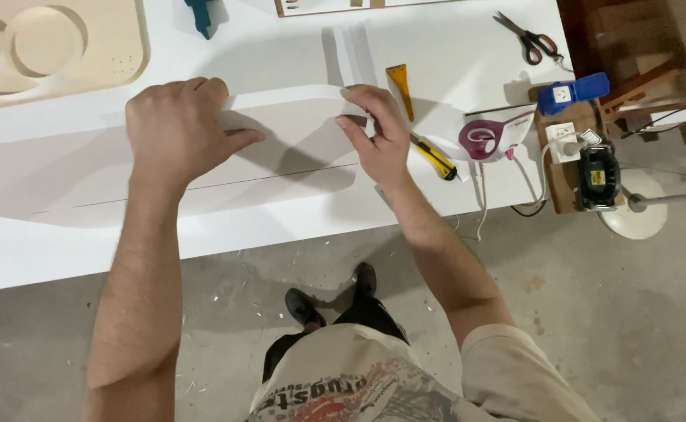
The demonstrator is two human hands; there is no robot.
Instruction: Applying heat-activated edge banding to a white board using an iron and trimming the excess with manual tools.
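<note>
A white board panel with rounded corners (280, 148) lies on the white worktable (452, 47). A white edge strip (280, 97) runs along the panel's far edge and its loose tail (355, 51) trails away over the table. My left hand (177, 126) is curled over the far edge, pressing the strip against it. My right hand (376, 134) sits at the panel's right corner, its fingertips pinching the strip where it bends round the corner.
A yellow wedge-shaped scraper (400, 86) and a yellow utility knife (434, 158) lie right of my right hand. A white and magenta iron (493, 137), red-handled scissors (529, 39), a power strip (565, 141), a blue plug block (572, 91) and a beige cut-out panel (46, 47) are around. Concrete floor below.
</note>
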